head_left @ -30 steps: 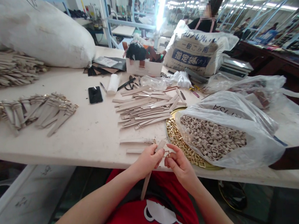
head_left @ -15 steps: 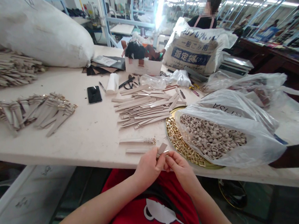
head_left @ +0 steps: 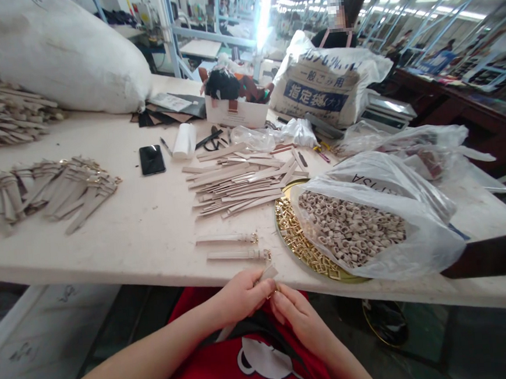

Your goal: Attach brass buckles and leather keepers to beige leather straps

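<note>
Here at the table's near edge, the left hand has its thumb and fingers clamped around a flat beige strap, one end poking out above the thumb, the other showing below the hand. And the right hand meets it, fingertips pinched on a small gold piece, mostly hidden by the fingers! Both hands are just off the table, over the lap. Just beyond them lie two straps with gold ends, side by side, and past those a loose heap of plain straps. Over to the right, a round tray of gold buckles, partly covered by a clear bag full of beige loops.
</note>
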